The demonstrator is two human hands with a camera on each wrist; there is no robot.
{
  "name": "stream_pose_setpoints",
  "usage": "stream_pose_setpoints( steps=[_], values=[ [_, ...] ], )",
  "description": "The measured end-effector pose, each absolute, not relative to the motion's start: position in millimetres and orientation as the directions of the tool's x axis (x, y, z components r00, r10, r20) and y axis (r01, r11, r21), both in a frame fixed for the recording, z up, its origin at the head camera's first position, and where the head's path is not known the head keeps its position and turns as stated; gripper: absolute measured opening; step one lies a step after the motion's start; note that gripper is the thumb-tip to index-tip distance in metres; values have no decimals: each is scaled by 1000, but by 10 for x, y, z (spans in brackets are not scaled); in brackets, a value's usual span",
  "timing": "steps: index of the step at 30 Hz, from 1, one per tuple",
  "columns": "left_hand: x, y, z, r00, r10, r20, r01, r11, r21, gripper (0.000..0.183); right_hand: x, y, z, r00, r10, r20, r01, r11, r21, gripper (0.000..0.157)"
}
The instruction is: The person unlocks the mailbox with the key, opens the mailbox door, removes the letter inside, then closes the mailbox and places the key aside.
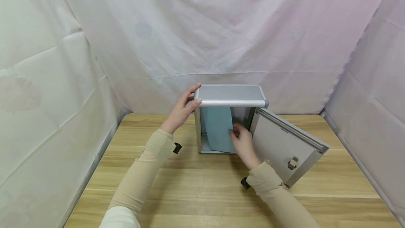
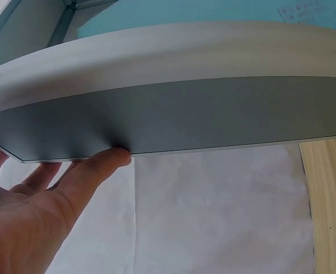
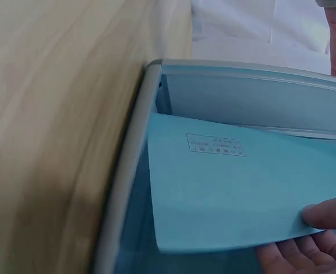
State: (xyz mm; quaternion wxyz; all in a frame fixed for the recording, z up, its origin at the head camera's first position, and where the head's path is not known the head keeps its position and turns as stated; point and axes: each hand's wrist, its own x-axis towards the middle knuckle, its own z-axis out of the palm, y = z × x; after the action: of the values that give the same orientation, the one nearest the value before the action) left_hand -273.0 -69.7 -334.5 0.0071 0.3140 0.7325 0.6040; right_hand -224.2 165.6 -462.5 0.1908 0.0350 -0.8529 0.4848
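A grey metal box (image 1: 232,92) with a silver frame stands on the table, its front door (image 1: 281,143) swung out to the right. Inside leans a light blue envelope (image 1: 218,129), tilted, with a small printed stamp-like block of text (image 3: 216,145). My right hand (image 1: 243,143) pinches the envelope's right edge between thumb and fingers within the box's opening. At the box's upper left corner, my left hand (image 1: 181,110) holds the frame, thumb toward the front and a finger toward the back. In the left wrist view some of its fingertips are hidden behind the box's edge.
A metal lock (image 1: 292,163) juts from the door's inner face. The wooden table (image 1: 196,189) bears the box near its back edge. White cloth walls (image 1: 221,34) stand behind and on both sides. Both forearms reach in from the front.
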Motion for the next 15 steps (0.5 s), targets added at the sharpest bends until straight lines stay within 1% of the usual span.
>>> stream_pose_setpoints(
  steps=[4,9,15],
  values=[
    [-2722,-678,-3344,-801,474,365,452,80,889,56,-2172,1700,-4553,-904,122,410,-281,554,-783,16],
    [-2710,-669,-3336,-804,475,357,439,70,896,56,-2107,1747,-4491,-878,107,467,-326,580,-746,16],
    [-2701,-690,-3317,-809,470,353,431,68,900,56,-2033,1776,-4430,-874,80,479,-345,593,-728,16]
  ],
)
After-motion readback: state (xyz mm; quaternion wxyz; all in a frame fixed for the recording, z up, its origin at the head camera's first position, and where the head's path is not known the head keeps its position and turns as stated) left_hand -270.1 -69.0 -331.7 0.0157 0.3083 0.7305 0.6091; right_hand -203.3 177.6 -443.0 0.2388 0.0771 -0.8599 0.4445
